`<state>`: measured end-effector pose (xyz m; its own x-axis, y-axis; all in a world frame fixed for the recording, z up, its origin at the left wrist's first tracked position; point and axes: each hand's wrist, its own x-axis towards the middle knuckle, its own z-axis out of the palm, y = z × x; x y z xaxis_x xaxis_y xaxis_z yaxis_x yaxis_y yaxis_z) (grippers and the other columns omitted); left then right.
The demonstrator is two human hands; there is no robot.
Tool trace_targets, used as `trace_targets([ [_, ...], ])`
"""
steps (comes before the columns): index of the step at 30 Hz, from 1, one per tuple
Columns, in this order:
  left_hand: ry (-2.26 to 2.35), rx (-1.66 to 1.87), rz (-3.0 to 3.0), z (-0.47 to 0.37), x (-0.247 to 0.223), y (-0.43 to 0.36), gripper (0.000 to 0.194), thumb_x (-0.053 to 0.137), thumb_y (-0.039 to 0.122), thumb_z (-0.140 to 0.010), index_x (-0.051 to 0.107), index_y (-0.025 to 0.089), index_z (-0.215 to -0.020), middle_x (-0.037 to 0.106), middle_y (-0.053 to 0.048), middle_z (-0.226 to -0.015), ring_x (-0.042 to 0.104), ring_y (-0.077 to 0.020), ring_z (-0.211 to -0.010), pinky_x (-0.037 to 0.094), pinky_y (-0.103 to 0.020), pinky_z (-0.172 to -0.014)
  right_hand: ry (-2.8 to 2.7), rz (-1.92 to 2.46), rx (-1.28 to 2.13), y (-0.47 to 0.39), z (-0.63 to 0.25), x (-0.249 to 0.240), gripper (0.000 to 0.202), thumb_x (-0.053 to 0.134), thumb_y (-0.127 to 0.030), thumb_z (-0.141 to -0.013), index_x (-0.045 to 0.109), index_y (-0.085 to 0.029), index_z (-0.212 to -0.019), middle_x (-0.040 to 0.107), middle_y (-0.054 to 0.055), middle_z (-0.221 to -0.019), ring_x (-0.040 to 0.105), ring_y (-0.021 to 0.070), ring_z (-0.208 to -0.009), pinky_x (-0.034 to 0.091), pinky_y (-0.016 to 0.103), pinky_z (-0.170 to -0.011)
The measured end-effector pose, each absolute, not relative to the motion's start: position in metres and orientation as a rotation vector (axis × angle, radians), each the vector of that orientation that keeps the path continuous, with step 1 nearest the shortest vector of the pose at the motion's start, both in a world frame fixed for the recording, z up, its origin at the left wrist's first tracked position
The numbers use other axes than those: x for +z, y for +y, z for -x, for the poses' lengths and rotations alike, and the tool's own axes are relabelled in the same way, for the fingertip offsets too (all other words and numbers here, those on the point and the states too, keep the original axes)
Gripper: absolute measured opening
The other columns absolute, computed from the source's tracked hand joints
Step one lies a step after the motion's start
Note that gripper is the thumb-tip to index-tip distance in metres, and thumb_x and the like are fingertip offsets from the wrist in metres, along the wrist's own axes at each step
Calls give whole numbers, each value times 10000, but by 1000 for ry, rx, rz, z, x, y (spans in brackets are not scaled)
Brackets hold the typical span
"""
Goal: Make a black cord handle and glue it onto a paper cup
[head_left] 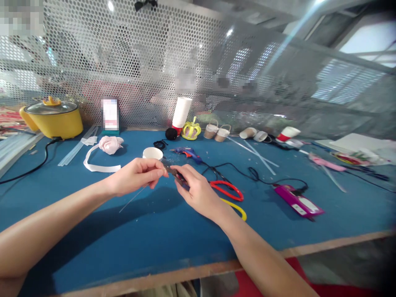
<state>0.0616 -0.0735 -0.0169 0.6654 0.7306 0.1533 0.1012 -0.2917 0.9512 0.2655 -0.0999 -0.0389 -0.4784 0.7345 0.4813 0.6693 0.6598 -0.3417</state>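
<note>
1. Left hand (139, 175) is pinching a thin wire (133, 199) above the bench (123, 255), out from the front edge. Right hand (198, 187) is wrapped round what are probably pliers (181, 178), nose right at the left fingertips.
2. Progress: looks mid-job to me. Fingers hide the wire's upper end; the loose tail seems plain and unworked.
3. Labels: purple box (298, 201) toward the bench's right edge has white stickers, nothing legible.
</note>
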Motion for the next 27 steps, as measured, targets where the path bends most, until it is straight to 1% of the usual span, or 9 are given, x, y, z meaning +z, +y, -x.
trace_targets([
  [4, 728, 779, -1906, -62, -16, -74, 198, 434, 284, -837, 556, 132, -802, 474, 43, -545, 401, -63, -514, 314, -183, -487, -2273, 1102, 132, -100, -265, -39, 386, 485, -132, -803, 410, -174, -1180, 515, 103, -1004, 534, 208, -929, 471, 359, -806],
  [8, 822, 808, -2058, -65, -17, -76, 215, 417, 285, -841, 574, 138, -822, 506, 30, -586, 432, -76, -543, 352, -199, -535, -2270, 1115, 148, -101, -264, -39, 364, 478, -136, -810, 418, -177, -1167, 516, 99, -994, 540, 206, -913, 479, 359, -792],
  [12, 891, 849, -2139, -67, -18, -80, 233, 401, 275, -846, 592, 142, -858, 512, 29, -583, 437, -77, -529, 351, -192, -518, -2260, 1140, 166, -101, -264, -39, 347, 474, -135, -811, 429, -163, -1154, 517, 93, -966, 548, 197, -879, 487, 342, -768],
  [16, 958, 927, -2216, -69, -17, -85, 205, 419, 224, -830, 600, 137, -867, 534, 25, -588, 436, -74, -516, 352, -182, -512, -2251, 1155, 165, -102, -264, -39, 349, 468, -142, -818, 422, -166, -1163, 517, 100, -986, 549, 200, -876, 489, 351, -762],
  [20, 972, 992, -2275, -70, -17, -88, 199, 430, 207, -823, 610, 140, -877, 562, 17, -610, 439, -75, -518, 365, -179, -523, -2249, 1166, 176, -103, -263, -39, 348, 469, -137, -814, 426, -158, -1159, 515, 107, -986, 547, 202, -878, 490, 352, -763],
  [27, 996, 1005, -2298, -71, -17, -89, 181, 432, 203, -820, 600, 137, -836, 550, 21, -588, 426, -71, -506, 359, -173, -515, -2240, 1180, 178, -104, -262, -39, 333, 465, -129, -808, 440, -172, -1138, 515, 95, -955, 556, 192, -833, 496, 345, -739],
])
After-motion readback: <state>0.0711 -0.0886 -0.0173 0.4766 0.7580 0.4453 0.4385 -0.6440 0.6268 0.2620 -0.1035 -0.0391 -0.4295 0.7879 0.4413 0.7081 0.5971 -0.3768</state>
